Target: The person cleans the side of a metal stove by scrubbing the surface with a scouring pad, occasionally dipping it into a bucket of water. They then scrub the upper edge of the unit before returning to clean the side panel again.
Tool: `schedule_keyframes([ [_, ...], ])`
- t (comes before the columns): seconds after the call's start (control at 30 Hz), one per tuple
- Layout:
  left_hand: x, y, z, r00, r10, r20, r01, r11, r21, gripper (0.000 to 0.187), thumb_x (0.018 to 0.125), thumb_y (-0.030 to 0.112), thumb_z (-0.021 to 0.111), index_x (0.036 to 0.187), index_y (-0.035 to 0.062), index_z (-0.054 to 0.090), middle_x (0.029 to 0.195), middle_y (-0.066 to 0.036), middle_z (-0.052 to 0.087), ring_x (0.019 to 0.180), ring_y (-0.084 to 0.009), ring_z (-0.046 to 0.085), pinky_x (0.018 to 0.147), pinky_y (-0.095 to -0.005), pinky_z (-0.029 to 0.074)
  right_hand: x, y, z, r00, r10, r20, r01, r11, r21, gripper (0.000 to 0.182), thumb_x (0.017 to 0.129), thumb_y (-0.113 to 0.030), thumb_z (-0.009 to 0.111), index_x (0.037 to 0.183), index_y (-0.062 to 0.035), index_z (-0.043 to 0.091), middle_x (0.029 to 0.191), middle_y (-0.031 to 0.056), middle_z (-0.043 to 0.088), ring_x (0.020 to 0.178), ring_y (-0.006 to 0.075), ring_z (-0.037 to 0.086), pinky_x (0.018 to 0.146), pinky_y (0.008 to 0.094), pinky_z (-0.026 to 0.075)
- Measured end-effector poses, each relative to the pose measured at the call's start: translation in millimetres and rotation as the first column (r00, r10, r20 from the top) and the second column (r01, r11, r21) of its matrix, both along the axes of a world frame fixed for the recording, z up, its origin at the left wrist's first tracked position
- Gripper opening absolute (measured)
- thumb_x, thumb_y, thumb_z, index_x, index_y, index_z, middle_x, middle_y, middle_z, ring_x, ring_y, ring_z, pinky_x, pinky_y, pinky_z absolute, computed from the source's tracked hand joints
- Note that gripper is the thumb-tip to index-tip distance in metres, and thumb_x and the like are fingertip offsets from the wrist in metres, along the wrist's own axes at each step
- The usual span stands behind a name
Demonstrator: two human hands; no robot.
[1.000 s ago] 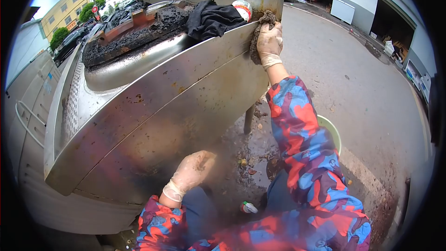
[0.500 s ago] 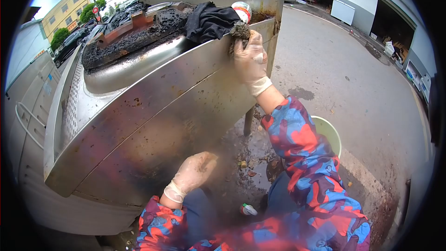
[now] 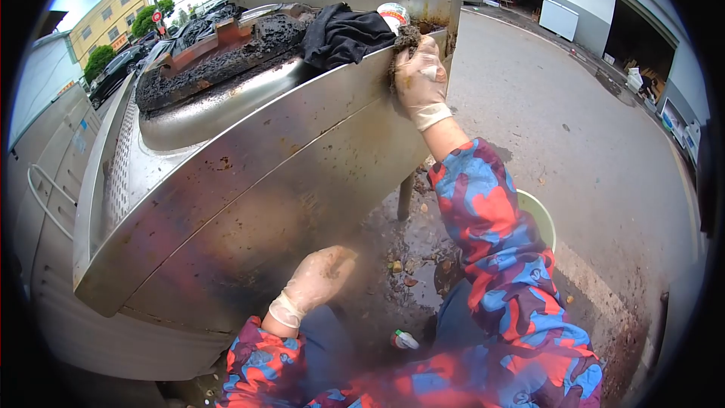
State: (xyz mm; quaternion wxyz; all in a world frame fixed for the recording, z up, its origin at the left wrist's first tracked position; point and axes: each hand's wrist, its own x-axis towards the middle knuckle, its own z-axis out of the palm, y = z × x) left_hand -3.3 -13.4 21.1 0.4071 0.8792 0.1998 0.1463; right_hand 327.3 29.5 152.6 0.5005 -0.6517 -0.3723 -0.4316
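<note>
A grimy scrubber (image 3: 405,39) is clasped by the right hand's (image 3: 423,85) bent fingers — held against the steel panel (image 3: 279,174) at its top edge. The left hand (image 3: 321,278) is held low, half-curled; its grip cannot be told.

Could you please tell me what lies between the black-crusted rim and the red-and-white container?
In the head view, a crumpled black cloth lies between the crusted rim and the container.
</note>
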Motion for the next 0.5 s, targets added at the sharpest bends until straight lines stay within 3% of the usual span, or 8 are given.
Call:
schedule_keyframes([
  [0.03, 0.3, -1.1, -1.3, 1.000, -0.006, -0.001, 0.006, 1.000, -0.008, 0.020, 0.094, 0.015, 0.060, 0.107, -0.0001, 0.062, 0.081, -0.002, 0.063, 0.069, -0.0072, 0.053, 0.066, -0.0243, 0.047, 8.2, -1.2, 7.3, 0.990, -0.140, 0.008, 0.140, 0.987, -0.083, 0.026, 0.088, -0.022, 0.058, 0.102, -0.0019, 0.048, 0.091, 0.0183, 0.060, 0.084, 0.0343, 0.064, 0.072, 0.0398, 0.053],
  [0.07, 0.2, -1.7, -3.6, 1.000, -0.010, -0.002, 0.010, 1.000, -0.009, 0.020, 0.094, 0.015, 0.060, 0.107, -0.0001, 0.062, 0.081, -0.002, 0.063, 0.069, -0.0072, 0.053, 0.066, -0.0243, 0.047, 14.2, -5.9, 10.1, 0.979, -0.151, -0.138, 0.128, 0.978, -0.166, 0.027, 0.089, -0.023, 0.058, 0.102, -0.0019, 0.048, 0.091, 0.0185, 0.061, 0.085, 0.0341, 0.064, 0.072, 0.0397, 0.053],
  [0.13, 0.6, 0.3, -5.3, 1.000, 0.008, 0.004, -0.007, 0.999, -0.052, 0.020, 0.094, 0.014, 0.059, 0.107, -0.0001, 0.062, 0.082, -0.002, 0.063, 0.070, -0.0069, 0.053, 0.066, -0.0243, 0.047, 6.4, -12.8, 12.6, 0.977, -0.011, -0.213, -0.018, 0.990, -0.137, 0.028, 0.089, -0.024, 0.057, 0.104, -0.0019, 0.048, 0.095, 0.0195, 0.061, 0.087, 0.0347, 0.064, 0.073, 0.0407, 0.053],
  [0.23, -0.2, 0.0, -2.7, 1.000, 0.004, 0.004, -0.004, 1.000, -0.031, 0.019, 0.094, 0.014, 0.058, 0.107, -0.0002, 0.062, 0.084, -0.002, 0.064, 0.071, -0.0063, 0.053, 0.067, -0.0239, 0.047, -43.0, -17.3, 1.2, 0.984, 0.176, -0.012, -0.177, 0.983, -0.057, 0.028, 0.089, -0.020, 0.058, 0.108, -0.0025, 0.048, 0.099, 0.0216, 0.059, 0.091, 0.0369, 0.064, 0.075, 0.0428, 0.053],
  [0.33, 0.0, 1.3, -5.4, 1.000, -0.017, -0.014, 0.017, 1.000, 0.019, 0.019, 0.095, 0.014, 0.058, 0.107, -0.0003, 0.062, 0.085, -0.002, 0.065, 0.072, -0.0062, 0.054, 0.068, -0.0233, 0.048, -6.9, -1.5, 6.3, 0.992, 0.108, -0.062, -0.106, 0.994, 0.026, 0.028, 0.088, -0.019, 0.059, 0.107, -0.0025, 0.049, 0.097, 0.0213, 0.060, 0.089, 0.0374, 0.064, 0.074, 0.0435, 0.053],
  [0.4, -0.5, 0.6, -8.3, 1.000, -0.015, -0.012, 0.015, 1.000, 0.009, 0.019, 0.095, 0.014, 0.058, 0.107, -0.0003, 0.062, 0.086, -0.002, 0.065, 0.073, -0.0061, 0.054, 0.068, -0.0233, 0.048, 20.5, -4.7, 15.1, 0.972, -0.057, -0.226, 0.034, 0.994, -0.102, 0.026, 0.088, -0.020, 0.060, 0.104, -0.0027, 0.049, 0.091, 0.0203, 0.061, 0.082, 0.0375, 0.064, 0.072, 0.0426, 0.053],
  [0.47, 0.1, 3.4, -10.4, 1.000, -0.013, -0.004, 0.013, 1.000, 0.008, 0.019, 0.095, 0.014, 0.058, 0.107, -0.0004, 0.062, 0.086, -0.002, 0.066, 0.073, -0.0061, 0.054, 0.069, -0.0232, 0.048, 24.3, -3.0, 6.0, 0.999, -0.012, -0.053, 0.008, 0.998, -0.064, 0.031, 0.088, -0.023, 0.059, 0.107, -0.0019, 0.049, 0.095, 0.0213, 0.060, 0.085, 0.0386, 0.064, 0.073, 0.0433, 0.053],
  [0.5, 0.0, 4.4, -13.6, 1.000, -0.018, 0.017, 0.018, 0.999, -0.027, 0.019, 0.095, 0.014, 0.058, 0.107, -0.0004, 0.062, 0.086, -0.002, 0.066, 0.073, -0.0060, 0.054, 0.069, -0.0232, 0.048, 9.7, -5.9, 5.7, 0.994, 0.082, -0.078, -0.087, 0.994, -0.065, 0.033, 0.087, -0.023, 0.060, 0.110, -0.0020, 0.049, 0.097, 0.0213, 0.060, 0.086, 0.0389, 0.064, 0.074, 0.0433, 0.053],
])
